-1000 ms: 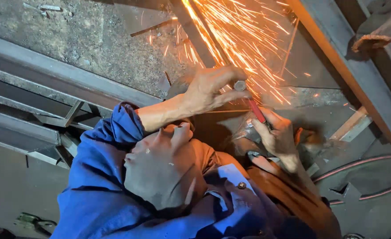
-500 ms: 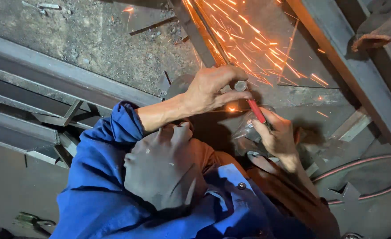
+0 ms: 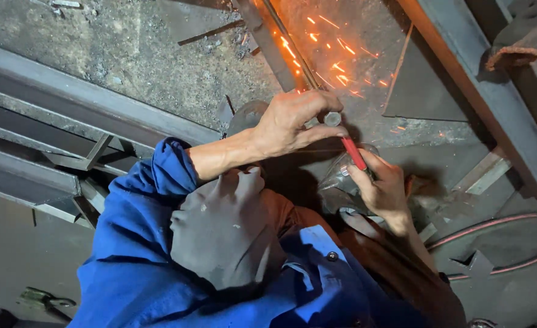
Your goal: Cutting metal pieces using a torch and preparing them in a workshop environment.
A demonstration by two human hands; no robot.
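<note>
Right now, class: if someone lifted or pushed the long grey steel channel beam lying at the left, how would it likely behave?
The long grey steel channel beam would probably feel heavy and stiff, since it looks like thick metal running straight. Its flat faces suggest it would slide, not roll. Its dusty surface should not be slippery.

A metal workshop: steel beams (image 3: 68,97), flying sparks (image 3: 335,64), gritty concrete floor (image 3: 129,54).

No packages, labels, signs or screens show anywhere in this view.
</note>
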